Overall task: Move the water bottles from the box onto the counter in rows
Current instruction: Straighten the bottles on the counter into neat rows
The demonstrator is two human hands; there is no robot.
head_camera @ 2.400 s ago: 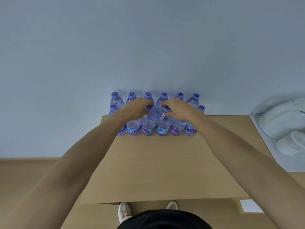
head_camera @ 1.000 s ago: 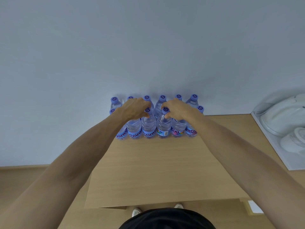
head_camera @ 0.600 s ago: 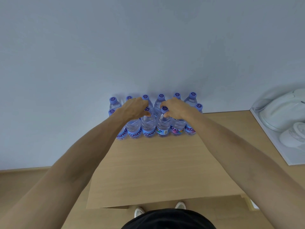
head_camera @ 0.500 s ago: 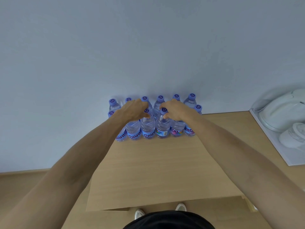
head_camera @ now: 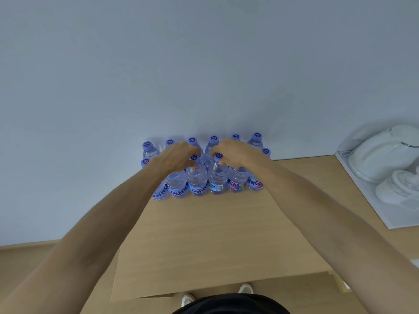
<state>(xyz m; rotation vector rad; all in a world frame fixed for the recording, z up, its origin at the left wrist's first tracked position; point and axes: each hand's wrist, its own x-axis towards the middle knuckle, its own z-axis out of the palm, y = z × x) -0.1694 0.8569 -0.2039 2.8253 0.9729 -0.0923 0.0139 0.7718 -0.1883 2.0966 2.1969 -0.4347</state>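
Head view: two rows of bottles (head_camera: 197, 180) stand at 12 o'clock on the counter (head_camera: 204, 234), against the wall. Left hand (head_camera: 179, 158) and right hand (head_camera: 235, 155) each pinch a front-row bottle's neck. No box shows, so what remains is unclear; stocking looks well advanced.

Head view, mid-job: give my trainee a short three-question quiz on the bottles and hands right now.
1. True or false: the water bottles stand upright in two rows against the wall.
2. Where does the left hand grip? A) a front-row bottle near its cap B) the white appliance C) the counter
3. Fill in: the right hand grips the neck of a front-row bottle just under its ___ cap.

Key: 1 true; 2 A; 3 purple.
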